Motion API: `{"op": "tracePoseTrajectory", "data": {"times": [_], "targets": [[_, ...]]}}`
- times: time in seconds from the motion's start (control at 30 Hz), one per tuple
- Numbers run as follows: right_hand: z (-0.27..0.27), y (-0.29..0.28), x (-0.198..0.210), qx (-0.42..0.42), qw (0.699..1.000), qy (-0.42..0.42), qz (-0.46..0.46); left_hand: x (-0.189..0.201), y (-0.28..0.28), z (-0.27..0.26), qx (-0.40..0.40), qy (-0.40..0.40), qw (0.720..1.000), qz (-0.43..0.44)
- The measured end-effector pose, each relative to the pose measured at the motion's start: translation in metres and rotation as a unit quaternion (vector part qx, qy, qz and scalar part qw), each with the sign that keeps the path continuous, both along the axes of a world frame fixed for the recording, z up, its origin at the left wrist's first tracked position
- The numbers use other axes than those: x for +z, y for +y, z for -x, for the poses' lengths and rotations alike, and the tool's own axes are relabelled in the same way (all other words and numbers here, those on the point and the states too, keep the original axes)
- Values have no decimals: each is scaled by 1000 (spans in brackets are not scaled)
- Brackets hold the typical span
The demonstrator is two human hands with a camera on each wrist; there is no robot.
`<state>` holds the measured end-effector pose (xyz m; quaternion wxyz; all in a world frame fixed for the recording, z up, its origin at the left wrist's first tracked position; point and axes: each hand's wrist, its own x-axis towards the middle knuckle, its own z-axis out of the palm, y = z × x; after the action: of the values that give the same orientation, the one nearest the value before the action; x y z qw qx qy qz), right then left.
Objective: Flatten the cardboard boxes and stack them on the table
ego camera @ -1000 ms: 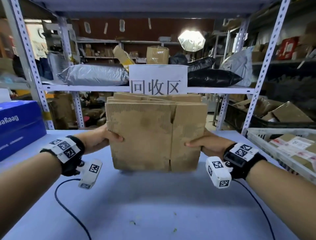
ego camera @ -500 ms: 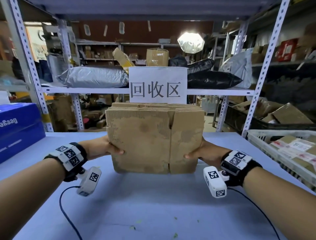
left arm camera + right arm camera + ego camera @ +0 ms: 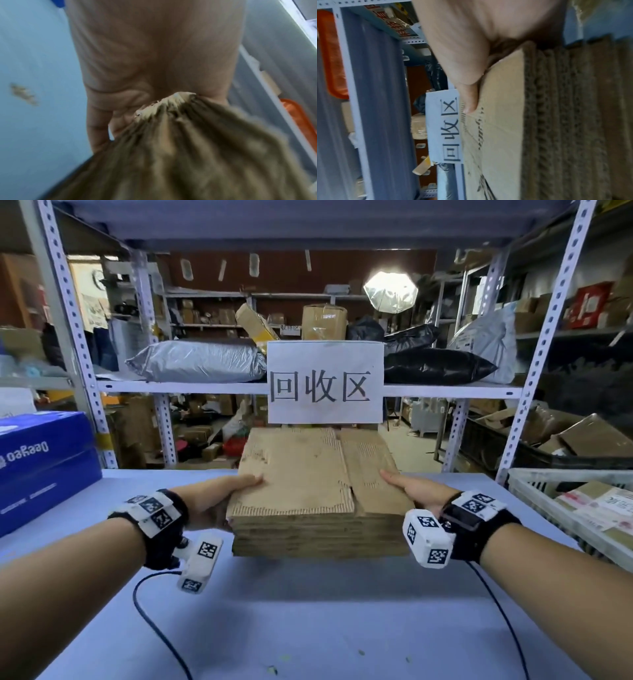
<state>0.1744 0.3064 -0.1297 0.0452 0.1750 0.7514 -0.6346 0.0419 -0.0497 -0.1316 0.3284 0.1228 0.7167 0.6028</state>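
Observation:
A thick stack of flattened brown cardboard boxes [image 3: 318, 491] lies nearly flat, low over the light blue table [image 3: 308, 621], its near edge [image 3: 318, 535] showing several corrugated layers. My left hand [image 3: 219, 498] grips its left side, thumb on top and fingers hidden underneath. My right hand [image 3: 416, 489] grips the right side the same way. In the left wrist view the palm [image 3: 154, 54] meets a blurred corner of the stack [image 3: 171, 148]. The right wrist view shows my thumb [image 3: 469, 97] lying on the top sheet [image 3: 501, 121].
A white paper sign [image 3: 324, 383] hangs from the shelf rail just behind the stack. A blue carton [image 3: 44, 467] stands at the table's left, a white crate [image 3: 575, 508] of parcels at the right. Metal uprights [image 3: 544, 337] flank the table. A black cable [image 3: 154, 628] trails near my left arm.
The stack stood upright on its edge with its broad face toward me; it has tipped back to lie nearly flat, and both hands came down with it.

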Motion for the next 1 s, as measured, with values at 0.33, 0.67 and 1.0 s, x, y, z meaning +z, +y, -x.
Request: {"op": "tracePoseTrajectory", "data": {"times": [0.33,0.67,1.0], "targets": [[53,12,-14,-81,993,24,88,-32,41,43,94,-7,995,-20],[89,33,-33,-106,993,-13,-53,-34,59,97,102,62,989,82],[67,10,-13,-168,976,65,-120,-4,38,58,8,162,950,267]]}}
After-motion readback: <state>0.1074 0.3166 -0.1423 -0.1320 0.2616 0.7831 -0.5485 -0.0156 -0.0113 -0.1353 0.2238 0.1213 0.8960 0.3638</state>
